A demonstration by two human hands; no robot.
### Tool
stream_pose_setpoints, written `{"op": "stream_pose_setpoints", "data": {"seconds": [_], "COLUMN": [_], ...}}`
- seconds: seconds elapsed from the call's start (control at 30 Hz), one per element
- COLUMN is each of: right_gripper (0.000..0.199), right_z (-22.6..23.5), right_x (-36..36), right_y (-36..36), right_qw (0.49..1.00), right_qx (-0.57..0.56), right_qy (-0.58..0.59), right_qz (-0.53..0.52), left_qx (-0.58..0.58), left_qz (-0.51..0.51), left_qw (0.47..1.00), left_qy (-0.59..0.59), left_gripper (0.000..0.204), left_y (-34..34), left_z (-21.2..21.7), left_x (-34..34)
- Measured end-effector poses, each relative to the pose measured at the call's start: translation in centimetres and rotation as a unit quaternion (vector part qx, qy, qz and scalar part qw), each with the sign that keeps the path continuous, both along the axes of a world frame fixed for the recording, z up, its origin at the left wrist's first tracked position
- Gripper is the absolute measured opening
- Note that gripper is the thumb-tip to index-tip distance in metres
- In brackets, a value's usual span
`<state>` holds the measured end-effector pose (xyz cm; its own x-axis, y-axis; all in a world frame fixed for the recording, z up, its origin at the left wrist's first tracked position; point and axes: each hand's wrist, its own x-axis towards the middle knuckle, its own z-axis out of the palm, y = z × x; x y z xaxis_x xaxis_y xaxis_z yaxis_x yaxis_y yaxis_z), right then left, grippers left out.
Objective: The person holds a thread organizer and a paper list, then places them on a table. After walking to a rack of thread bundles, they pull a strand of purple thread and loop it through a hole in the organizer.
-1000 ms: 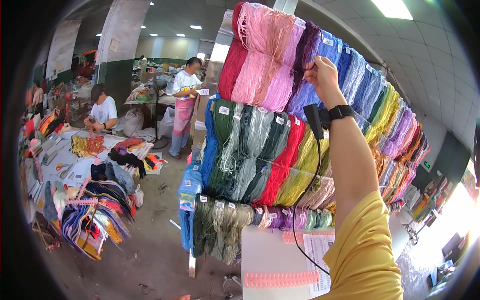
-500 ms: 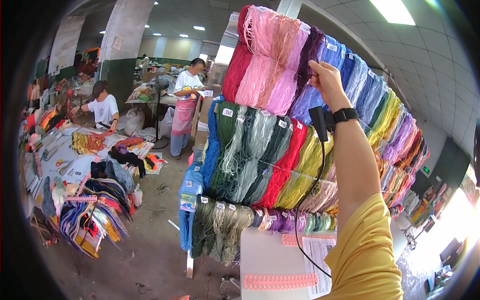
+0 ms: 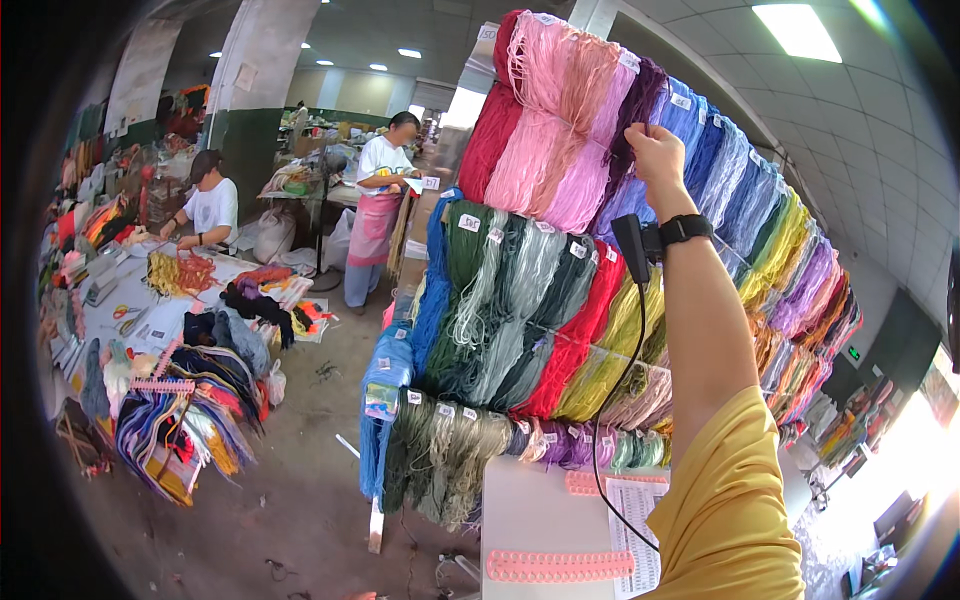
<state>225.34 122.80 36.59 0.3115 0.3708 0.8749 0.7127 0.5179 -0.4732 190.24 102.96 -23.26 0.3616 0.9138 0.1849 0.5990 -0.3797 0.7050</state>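
Raised to the upper rows of a tall yarn rack, my right hand (image 3: 657,163) is closed in a pinch on dark purple yarn (image 3: 648,85). Pink yarn (image 3: 541,120) hangs just left of it and blue yarn (image 3: 683,112) just right. On that wrist are a black watch band (image 3: 688,228) and a black device (image 3: 632,246) with a cable running down. My left hand is not in view.
Below the rack, a pale table (image 3: 520,510) bears pink hole-punched strips (image 3: 560,566) and a printed sheet (image 3: 640,520). At left, two people work beside a table heaped with coloured yarn (image 3: 190,400). A pillar (image 3: 245,75) stands behind.
The view has shifted slightly. My right hand stays at the purple yarn, its fingers pinched a little lower. The seated person at left has drawn both hands closer together.
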Motion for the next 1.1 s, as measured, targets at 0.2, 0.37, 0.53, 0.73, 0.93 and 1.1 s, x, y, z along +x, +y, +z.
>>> {"op": "stream_pose_setpoints", "data": {"seconds": [0.2, 0.37, 0.53, 0.73, 0.93, 1.1], "right_gripper": [0.028, 0.022, 0.019, 0.018, 0.022, 0.022], "right_z": [0.3, 0.1, 0.0, 0.1, -0.8, -1.8], "right_x": [0.6, 0.1, -0.2, -2.2, -2.7, -2.2], "right_y": [1.2, 0.8, 0.1, -2.1, -1.8, -2.4], "right_qw": [0.992, 0.995, 0.996, 0.985, 0.992, 0.992], "right_qx": [0.028, 0.001, 0.036, 0.015, 0.084, 0.092], "right_qy": [-0.04, -0.034, -0.059, 0.015, -0.034, -0.068], "right_qz": [-0.114, -0.098, -0.057, 0.169, 0.089, 0.06], "left_qx": [-0.026, -0.03, 0.012, -0.103, 0.076, 0.101], "left_qz": [-0.002, -0.004, -0.009, -0.005, -0.027, -0.077], "left_qw": [1.0, 1.0, 0.999, 0.994, 0.974, 0.865], "left_qy": [-0.011, 0.004, -0.034, -0.035, -0.211, -0.485], "left_gripper": [0.033, 0.033, 0.033, 0.036, 0.021, 0.023], "left_y": [-0.1, -0.1, 0.3, 1.9, 9.2, 17.6], "left_z": [0.6, 0.3, 0.1, 5.5, 17.4, 35.5], "left_x": [0.0, 0.0, 0.0, -0.7, -2.9, 1.6]}}
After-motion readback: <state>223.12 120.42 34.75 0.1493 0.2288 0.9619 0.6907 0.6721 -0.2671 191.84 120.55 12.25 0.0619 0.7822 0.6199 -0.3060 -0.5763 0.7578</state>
